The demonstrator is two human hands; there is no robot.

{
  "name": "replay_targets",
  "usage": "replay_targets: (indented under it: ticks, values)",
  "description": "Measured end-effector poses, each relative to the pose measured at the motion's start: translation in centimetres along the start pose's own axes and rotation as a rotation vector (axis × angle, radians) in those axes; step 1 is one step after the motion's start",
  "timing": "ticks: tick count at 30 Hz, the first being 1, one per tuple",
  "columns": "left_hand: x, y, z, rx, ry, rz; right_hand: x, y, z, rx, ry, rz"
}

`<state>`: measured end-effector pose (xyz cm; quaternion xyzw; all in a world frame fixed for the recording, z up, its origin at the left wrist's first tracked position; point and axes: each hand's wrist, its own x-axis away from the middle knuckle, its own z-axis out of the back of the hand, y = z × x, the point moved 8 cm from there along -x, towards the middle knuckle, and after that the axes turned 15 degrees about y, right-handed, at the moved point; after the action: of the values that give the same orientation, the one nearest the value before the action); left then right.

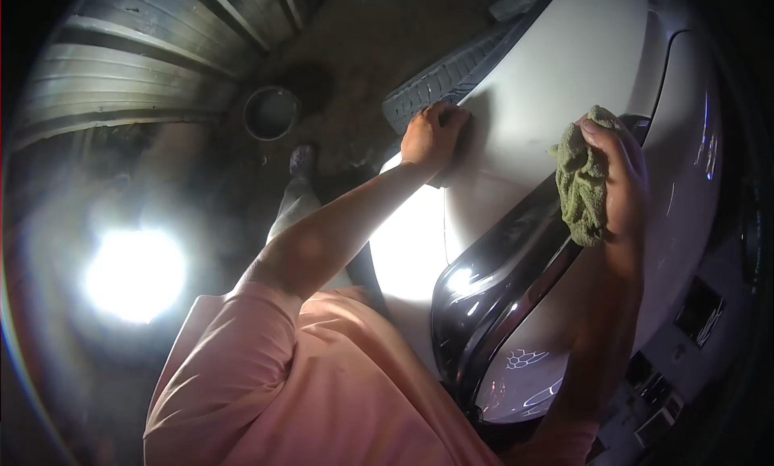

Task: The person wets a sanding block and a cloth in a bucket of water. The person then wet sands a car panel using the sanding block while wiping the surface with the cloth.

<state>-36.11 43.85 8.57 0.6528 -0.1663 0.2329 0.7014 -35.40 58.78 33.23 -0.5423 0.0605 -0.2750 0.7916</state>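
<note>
My right hand is wrapped round a crumpled green cloth, above the white car body and beside the upper end of a dark, glossy lamp. Farther left, my left hand rests at the edge of the white panel near the wheel, its fingers curled. Something dark shows under and beside those fingers, too shadowed to make out.
A tyre sits beyond the panel edge. On the dark floor stands a round bucket. A bright light glares at left, below a ribbed metal wall. Dark items lie at lower right.
</note>
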Motion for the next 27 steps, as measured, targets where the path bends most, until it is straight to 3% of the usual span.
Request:
replay_targets:
  ticks: [4, 6, 7, 9, 11, 13, 14, 17, 19, 23, 27]
  values:
    - [4.0, -1.6, 1.2, -0.090, 0.116, -0.261, -0.5, 0.2, 0.3, 0.002, -0.080, 0.060]
    - [3.3, -1.6, 1.0, -0.100, 0.134, -0.229, -0.1, -0.8, 0.1, 0.182, -0.102, 0.438]
    - [2.1, -0.9, 0.7, -0.101, 0.143, -0.229, -0.1, -1.2, 0.0, 0.216, -0.116, 0.524]
    - [-0.9, 0.1, -0.4, -0.063, 0.110, -0.089, -0.2, -0.8, -0.8, 0.182, -0.200, 0.466]
    - [-0.6, 0.7, -0.4, -0.085, 0.123, -0.112, -0.4, -0.4, -0.8, 0.186, -0.216, 0.376]
    - [1.3, -0.5, 0.0, -0.076, 0.143, -0.300, 0.0, -1.5, -1.3, 0.293, -0.241, 0.629]
    - [2.5, -0.7, 0.6, -0.057, 0.149, -0.264, 0.3, -2.0, -1.4, 0.340, -0.240, 0.756]
    - [0.8, 0.9, -0.1, -0.040, 0.137, -0.249, 0.2, -1.7, -1.4, 0.223, -0.232, 0.520]
    - [-2.4, 1.7, -1.3, -0.048, 0.118, -0.260, -0.3, 0.0, -1.0, 0.120, -0.193, 0.099]
    - [1.6, 1.0, 0.4, -0.086, 0.127, -0.349, -0.1, -1.0, -1.0, 0.169, -0.153, 0.249]
    - [0.1, 0.8, -0.4, 0.043, 0.062, -0.450, 0.3, -0.9, -1.2, 0.169, -0.104, 0.168]
